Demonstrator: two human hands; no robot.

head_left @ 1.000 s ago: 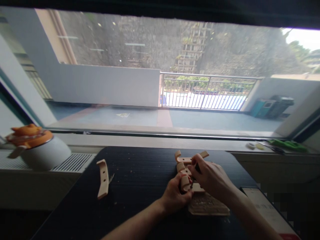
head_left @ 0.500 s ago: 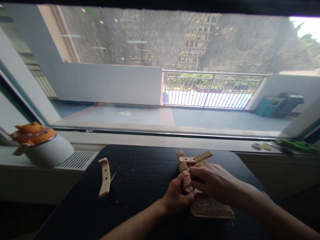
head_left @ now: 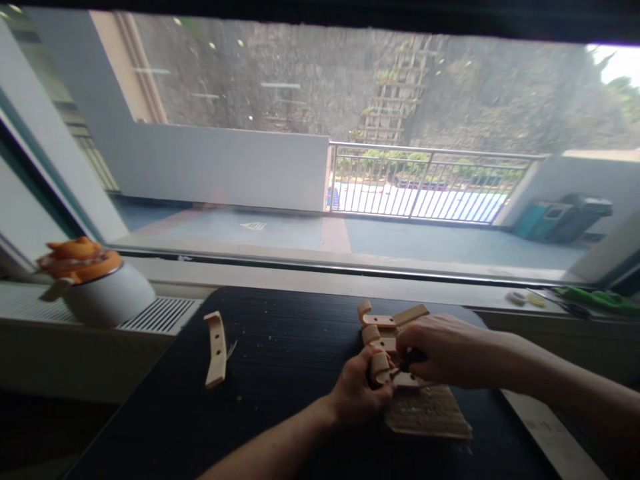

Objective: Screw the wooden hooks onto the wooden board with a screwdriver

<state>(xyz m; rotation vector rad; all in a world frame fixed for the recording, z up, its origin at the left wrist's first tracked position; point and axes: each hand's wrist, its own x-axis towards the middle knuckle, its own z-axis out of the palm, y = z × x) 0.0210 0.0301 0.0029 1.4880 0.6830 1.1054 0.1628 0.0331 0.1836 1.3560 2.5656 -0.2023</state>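
My left hand [head_left: 357, 385] is closed around the curled end of the nearest pale wooden hook [head_left: 380, 363], at the left edge of a wooden board [head_left: 430, 413]. In my closed right hand [head_left: 433, 350] is a dark-handled screwdriver [head_left: 400, 369]. Its thin tip points at a hole in that hook, close to my left fingertips; whether it sits in a screw is too small to tell. Beyond it lie a second hook [head_left: 371, 335], partly covered by my right hand, and a third hook [head_left: 383, 321] along the board.
A separate wooden hook [head_left: 216, 350] with two holes lies on the left of the black table [head_left: 290, 400], thin strands beside it. Small crumbs dot the tabletop. A grey-white pot with orange lid [head_left: 107, 293] stands on the sill. Tape rolls [head_left: 516, 298] and a green item [head_left: 597, 300] lie right.
My right hand has shifted slightly right and turned, so the screwdriver and the nearest hook's holes now show. My left hand keeps its hold. The whole view has moved a little.
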